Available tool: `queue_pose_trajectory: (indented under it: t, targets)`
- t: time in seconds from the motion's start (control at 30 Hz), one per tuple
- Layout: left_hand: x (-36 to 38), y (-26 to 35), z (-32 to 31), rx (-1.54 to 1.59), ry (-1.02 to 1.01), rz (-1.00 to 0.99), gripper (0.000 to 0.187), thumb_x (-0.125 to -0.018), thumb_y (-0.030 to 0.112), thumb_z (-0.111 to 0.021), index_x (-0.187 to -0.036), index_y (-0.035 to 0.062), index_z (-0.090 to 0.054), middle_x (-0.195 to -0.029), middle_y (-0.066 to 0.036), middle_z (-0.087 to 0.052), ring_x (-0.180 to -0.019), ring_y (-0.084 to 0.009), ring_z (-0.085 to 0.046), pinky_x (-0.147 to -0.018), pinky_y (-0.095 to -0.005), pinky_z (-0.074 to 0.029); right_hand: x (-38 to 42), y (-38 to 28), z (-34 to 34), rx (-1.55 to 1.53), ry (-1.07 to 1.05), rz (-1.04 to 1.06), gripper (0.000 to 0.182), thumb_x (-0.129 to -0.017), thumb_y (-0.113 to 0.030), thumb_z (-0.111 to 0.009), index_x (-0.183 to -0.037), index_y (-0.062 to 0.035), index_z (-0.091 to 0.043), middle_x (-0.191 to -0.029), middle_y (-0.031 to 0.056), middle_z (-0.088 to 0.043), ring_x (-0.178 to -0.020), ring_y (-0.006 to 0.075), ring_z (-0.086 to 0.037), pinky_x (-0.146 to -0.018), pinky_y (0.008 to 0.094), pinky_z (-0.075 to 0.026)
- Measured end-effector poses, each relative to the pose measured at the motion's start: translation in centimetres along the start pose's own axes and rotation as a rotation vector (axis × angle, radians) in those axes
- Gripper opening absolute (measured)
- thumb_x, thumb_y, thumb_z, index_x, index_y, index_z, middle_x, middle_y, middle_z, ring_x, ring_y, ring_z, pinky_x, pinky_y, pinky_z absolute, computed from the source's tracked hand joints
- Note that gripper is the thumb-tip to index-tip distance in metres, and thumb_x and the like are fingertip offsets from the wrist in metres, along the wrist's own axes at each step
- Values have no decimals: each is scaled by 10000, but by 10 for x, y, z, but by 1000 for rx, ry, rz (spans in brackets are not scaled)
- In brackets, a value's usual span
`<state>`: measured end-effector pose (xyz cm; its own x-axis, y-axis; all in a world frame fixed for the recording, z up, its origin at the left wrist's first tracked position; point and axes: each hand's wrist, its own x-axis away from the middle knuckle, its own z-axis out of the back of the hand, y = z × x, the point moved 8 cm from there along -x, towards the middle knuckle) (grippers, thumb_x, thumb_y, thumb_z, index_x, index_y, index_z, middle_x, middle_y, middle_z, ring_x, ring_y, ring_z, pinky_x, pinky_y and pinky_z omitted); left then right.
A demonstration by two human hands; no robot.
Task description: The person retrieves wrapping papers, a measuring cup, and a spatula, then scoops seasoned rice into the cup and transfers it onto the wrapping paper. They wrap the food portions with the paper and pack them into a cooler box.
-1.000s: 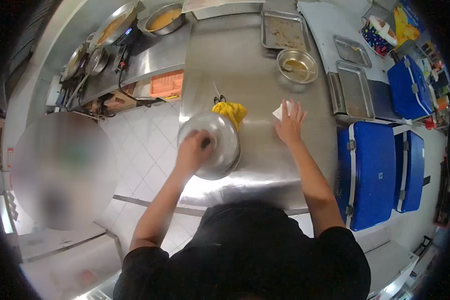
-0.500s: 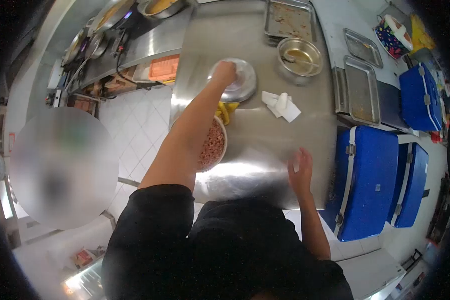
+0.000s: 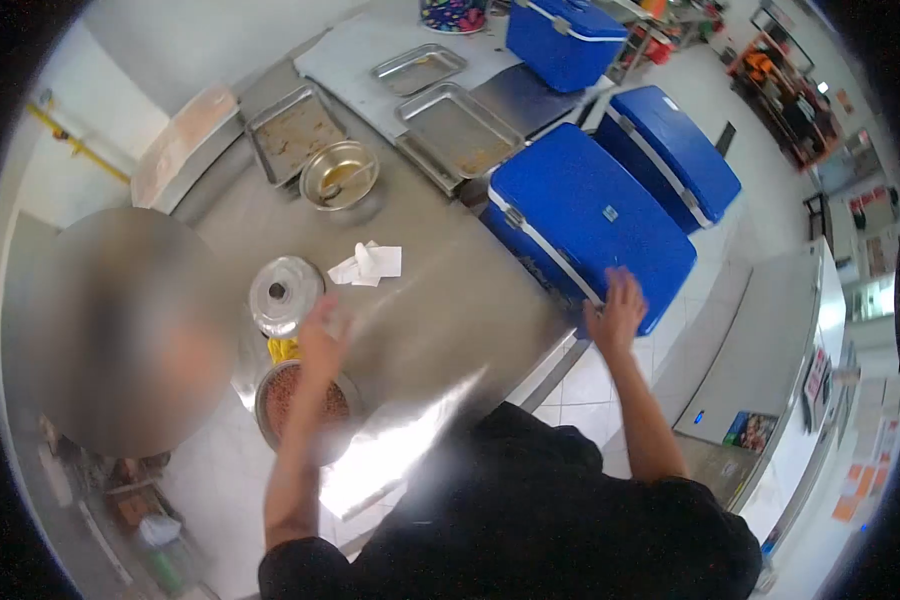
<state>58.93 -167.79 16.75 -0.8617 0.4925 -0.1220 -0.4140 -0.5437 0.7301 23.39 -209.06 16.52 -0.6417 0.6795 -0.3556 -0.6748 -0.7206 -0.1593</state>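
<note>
My left hand (image 3: 324,338) is over the steel table, just right of a round metal lid (image 3: 286,296) with a black knob. Its blurred fingers are spread and hold nothing. Below it, my forearm crosses a round pot of reddish chopped food (image 3: 288,398). A yellow cloth (image 3: 283,349) lies between lid and pot. My right hand (image 3: 618,308) has its fingers apart at the front edge of a large blue cooler (image 3: 595,215); whether it touches the cooler is unclear.
White paper (image 3: 367,264) lies mid-table. Behind it are a metal bowl (image 3: 340,175) and a stained tray (image 3: 292,135). More trays (image 3: 460,130) rest on a white surface. Other blue coolers (image 3: 670,155) stand behind, and a white chest (image 3: 760,360) at the right.
The view has turned to the right. My left hand has come off the lid and drawn back, leaving its knob visible. My right hand has moved from beside the table to the large cooler.
</note>
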Motion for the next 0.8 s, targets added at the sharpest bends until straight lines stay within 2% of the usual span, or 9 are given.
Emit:
queue_pose_trajectory:
  t: [0.07, 0.13, 0.2, 0.27, 0.37, 0.5, 0.57, 0.67, 0.8]
  targets:
    - [63, 48, -32, 178, -275, -43, 335, -852, 162, -776, -1157, 49, -691, -1114, -105, -719, -1011, -227, -674, -908, -365, -529, -2, 27, 31, 149, -23, -75, 809, -758, -395, -825, -1465, -164, -507, -1505, 176, -460, -1434, 399, -366, -1127, 616, -281]
    - [119, 67, -69, 282, -434, 10, 319, -857, 160, -777, -1153, 73, -696, -1090, -117, -729, -954, -252, -703, -859, -368, -555, 6, 54, 22, 207, -119, -56, 881, -745, -447, -832, -1502, -177, -471, -1529, 186, -429, -1458, 405, -329, -1145, 633, -246]
    - [167, 62, -108, 372, -500, 79, 294, -860, 160, -777, -1132, 75, -705, -1056, -136, -738, -940, -265, -723, -841, -375, -569, 6, 53, 16, 188, -66, 191, 716, -790, -415, -780, -1420, -178, -535, -1497, 131, -479, -1426, 369, -387, -1151, 619, -250]
    - [189, 80, -124, 332, -520, 7, 292, -869, 168, -776, -1142, 82, -714, -1050, -103, -750, -956, -206, -713, -850, -358, -560, 4, 33, 11, 198, -41, 433, 588, -824, -365, -744, -1352, -170, -572, -1480, 98, -503, -1409, 342, -417, -1144, 615, -264]
    - [206, 99, -139, 338, -551, -7, 280, -879, 183, -775, -1137, 88, -720, -1038, -95, -754, -963, -181, -709, -853, -352, -558, 5, 24, 10, 233, -62, 633, 410, -863, -281, -684, -1244, -154, -600, -1449, 62, -536, -1384, 305, -452, -1119, 600, -302]
    - [187, 124, -185, 334, -487, 154, 245, -903, 210, -759, -1100, 72, -714, -1015, -93, -755, -952, -182, -713, -855, -365, -561, -10, 36, 6, 26, -261, 470, 475, -827, -258, -738, -1260, -150, -576, -1444, 101, -533, -1363, 309, -465, -1073, 571, -358]
    - [161, 160, -241, 439, -531, 65, 314, -924, 189, -746, -1175, 30, -644, -1056, -142, -728, -991, -187, -701, -849, -364, -570, -27, 52, 32, -98, -227, 377, 528, -814, -293, -765, -1280, -146, -565, -1446, 126, -524, -1361, 335, -459, -1072, 565, -361]
    - [140, 193, -383, 939, -771, 513, 457, -944, 197, -743, -1313, 29, -533, -1143, -129, -682, -1047, -208, -672, -895, -369, -553, -63, 107, 40, -122, -104, 232, 592, -809, -348, -785, -1314, -141, -555, -1460, 161, -505, -1367, 384, -439, -1088, 567, -346]
    - [118, 236, -485, 1291, -638, 706, 517, -950, 243, -754, -1304, 50, -430, -1166, -97, -596, -1068, -219, -619, -928, -402, -540, -81, 176, 34, -149, 3, 84, 638, -814, -358, -786, -1362, -139, -544, -1487, 199, -472, -1389, 436, -400, -1119, 582, -311]
